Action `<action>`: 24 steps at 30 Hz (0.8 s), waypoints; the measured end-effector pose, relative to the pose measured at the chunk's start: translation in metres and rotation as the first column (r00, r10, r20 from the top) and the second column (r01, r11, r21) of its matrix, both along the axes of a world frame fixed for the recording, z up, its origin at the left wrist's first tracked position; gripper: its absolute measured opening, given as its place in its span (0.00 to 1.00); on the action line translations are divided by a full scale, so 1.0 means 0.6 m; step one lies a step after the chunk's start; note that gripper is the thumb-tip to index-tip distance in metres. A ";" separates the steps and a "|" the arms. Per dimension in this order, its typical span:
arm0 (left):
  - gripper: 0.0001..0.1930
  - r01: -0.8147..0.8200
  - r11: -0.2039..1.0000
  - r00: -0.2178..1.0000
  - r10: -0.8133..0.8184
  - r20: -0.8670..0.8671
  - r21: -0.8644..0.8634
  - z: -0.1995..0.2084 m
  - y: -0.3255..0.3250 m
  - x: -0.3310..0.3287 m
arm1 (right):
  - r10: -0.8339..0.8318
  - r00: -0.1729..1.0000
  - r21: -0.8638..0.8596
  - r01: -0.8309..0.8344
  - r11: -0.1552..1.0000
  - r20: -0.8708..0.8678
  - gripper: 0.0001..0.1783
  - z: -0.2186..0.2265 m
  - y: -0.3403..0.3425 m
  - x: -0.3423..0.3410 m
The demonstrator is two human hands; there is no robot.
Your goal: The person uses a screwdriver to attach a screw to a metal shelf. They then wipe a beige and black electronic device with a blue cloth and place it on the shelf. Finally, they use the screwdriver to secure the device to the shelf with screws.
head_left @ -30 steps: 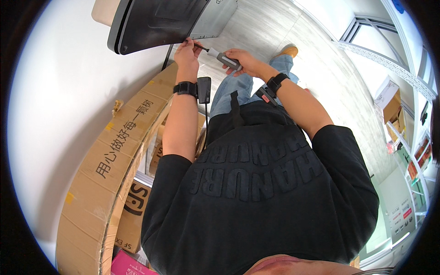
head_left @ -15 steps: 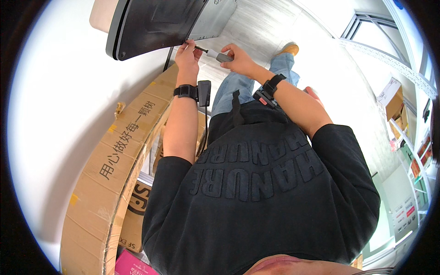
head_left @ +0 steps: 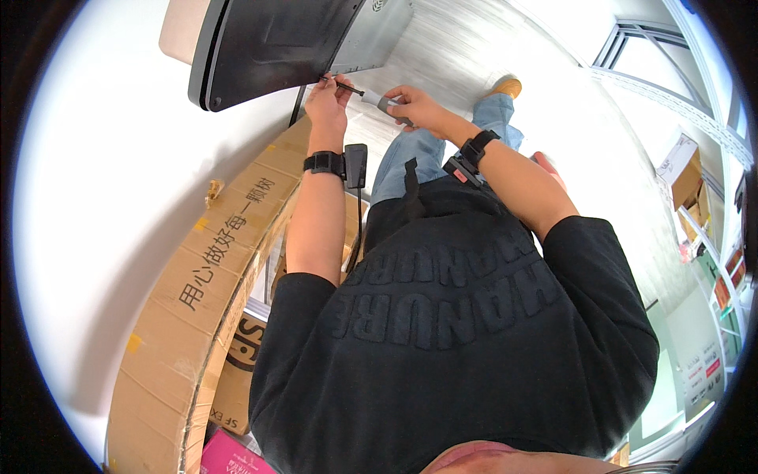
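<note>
My right hand (head_left: 420, 109) is closed around a grey screwdriver-like tool (head_left: 388, 106) with a paler front end. The tool points left and slightly up. In line with it lies a thin dark rod (head_left: 348, 87), thicker at the end by the tool; whether it is a bolt or the tool's bit, I cannot tell. The fingers of my left hand (head_left: 327, 104) pinch the rod's far part, right at the lower edge of a black curved panel (head_left: 272, 51). Those fingers hide the rod's tip and the spot it meets.
A long cardboard box (head_left: 229, 237) leans along the white wall at left, with another carton (head_left: 237, 387) and a pink box (head_left: 229, 457) beneath. Shelving (head_left: 711, 245) stands at far right. Pale wood-look floor (head_left: 442, 47) lies ahead. Both wrists wear strapped devices.
The whole view has shifted slightly, moving everything a little right and down. My right hand has tilted a little on the tool; both hands keep their hold at the panel's edge.
</note>
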State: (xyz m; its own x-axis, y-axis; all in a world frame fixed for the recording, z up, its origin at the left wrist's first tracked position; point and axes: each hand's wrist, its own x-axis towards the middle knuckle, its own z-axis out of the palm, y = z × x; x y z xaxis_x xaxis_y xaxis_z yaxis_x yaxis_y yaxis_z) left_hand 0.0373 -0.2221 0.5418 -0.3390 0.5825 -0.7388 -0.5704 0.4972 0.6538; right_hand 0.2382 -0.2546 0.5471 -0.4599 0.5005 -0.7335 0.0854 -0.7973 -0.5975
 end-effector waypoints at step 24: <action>0.03 0.041 0.999 0.997 -0.043 -0.060 -0.030 0.012 0.005 0.020 | 0.014 1.000 0.051 -0.014 0.999 0.005 0.24 -0.003 0.006 0.007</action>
